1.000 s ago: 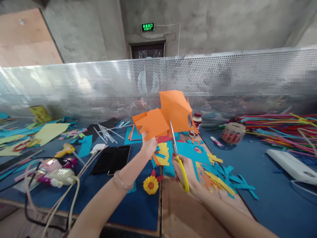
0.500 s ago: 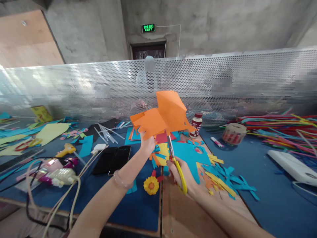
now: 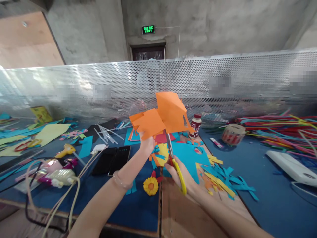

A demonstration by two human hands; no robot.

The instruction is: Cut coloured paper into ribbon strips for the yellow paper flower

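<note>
Orange paper (image 3: pixel 170 110) is held up above the table in my left hand (image 3: pixel 147 144), whose fingers are mostly hidden behind it. The sheet is bent, with cut flaps at its left and right sides. My right hand (image 3: pixel 178 172) is closed around the yellow handles of the scissors (image 3: pixel 178 175). The blades point upward and meet the lower edge of the orange paper. Below the hands, a yellow paper flower (image 3: pixel 151 185) lies on the blue table top.
Blue paper (image 3: pixel 189 158) and cut strips (image 3: pixel 229 180) lie right of the hands. Farther right are a red jar (image 3: pixel 195 126), a tape roll (image 3: pixel 233 134) and a white device (image 3: pixel 292 168). Phones (image 3: pixel 119 160), cables and a yellow glue gun (image 3: pixel 65 150) are left. A perforated metal screen (image 3: pixel 111 86) stands behind.
The scissor blades have shifted slightly left along the lower edge of the orange paper. My left hand has barely moved.
</note>
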